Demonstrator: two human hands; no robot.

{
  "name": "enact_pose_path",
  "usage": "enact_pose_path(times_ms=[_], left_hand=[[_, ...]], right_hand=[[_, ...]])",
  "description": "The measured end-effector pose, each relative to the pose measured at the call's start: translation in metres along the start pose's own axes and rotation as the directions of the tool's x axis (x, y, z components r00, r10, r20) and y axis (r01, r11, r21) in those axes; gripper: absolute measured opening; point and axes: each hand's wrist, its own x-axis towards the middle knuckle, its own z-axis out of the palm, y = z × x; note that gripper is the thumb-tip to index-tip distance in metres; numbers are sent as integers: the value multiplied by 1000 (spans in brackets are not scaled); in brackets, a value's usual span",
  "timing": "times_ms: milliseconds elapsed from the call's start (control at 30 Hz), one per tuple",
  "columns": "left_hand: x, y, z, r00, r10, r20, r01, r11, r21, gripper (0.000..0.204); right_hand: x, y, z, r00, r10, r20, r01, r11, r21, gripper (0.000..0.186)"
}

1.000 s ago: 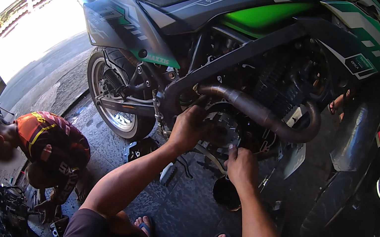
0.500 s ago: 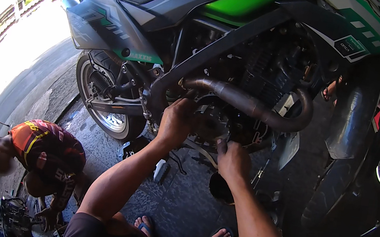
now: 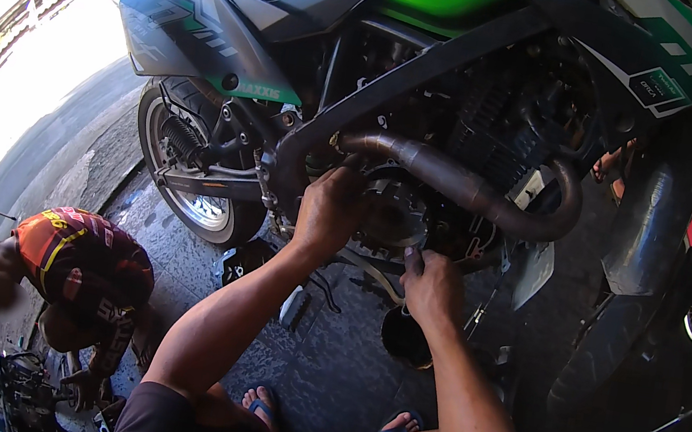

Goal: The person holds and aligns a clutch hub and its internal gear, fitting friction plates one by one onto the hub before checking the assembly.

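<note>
Round dark-metal engine side cover (image 3: 392, 215), low on the near side of the green-and-black motorcycle (image 3: 453, 14), sits just under the rusty brown exhaust pipe (image 3: 460, 189) that curves across the engine toward the right. Left hand (image 3: 330, 212) is pressed against the left edge of that cover, fingers curled over its rim in what looks like a steadying hold, though whether it truly clamps the metal cannot be told. Right hand (image 3: 433, 287) is just below and right of the cover, fingers bunched and the forefinger pointing up at its lower edge; any small tool or fastener it may pinch is hidden. Judging from this, the work is at the stage of fitting or loosening something at the cover's lower rim, and the next move would call for fine fingertip work in a cramped, shadowed gap while the other hand keeps the part from shifting. On the wet concrete floor (image 3: 321, 367) beneath stands a dark round pan (image 3: 404, 337). Farther left is the spoked rear wheel (image 3: 196, 182), and a crouching person in an orange-and-dark shirt (image 3: 83, 254) works nearby.
</note>
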Motion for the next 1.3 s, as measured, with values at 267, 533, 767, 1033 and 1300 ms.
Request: enact_pose_path(times_ms=[267, 533, 767, 1033, 1300], left_hand=[[-8, 7, 3, 995, -99, -10, 96, 980, -177, 56], [0, -6, 13, 998, -41, -39, 36, 992, -119, 57], [-1, 1, 7, 998, -57, -18, 56, 997, -46, 57], [1, 12, 14, 999, -40, -4, 40, 999, 36, 56], [-41, -10, -75, 957, -94, 275, 126, 987, -100, 33]], right_hand=[[-2, -9, -7, 995, 26, -98, -24, 999, 21, 37], [2, -9, -7, 990, 34, -139, -26, 998, 62, 37], [1, -7, -6, 996, 46, -80, -39, 995, 88, 35], [1, -4, -32, 999, 54, 0, -54, 998, -33, 38], [-123, 3, -173, 980, 56, -193, 62, 829, 556, 24]])
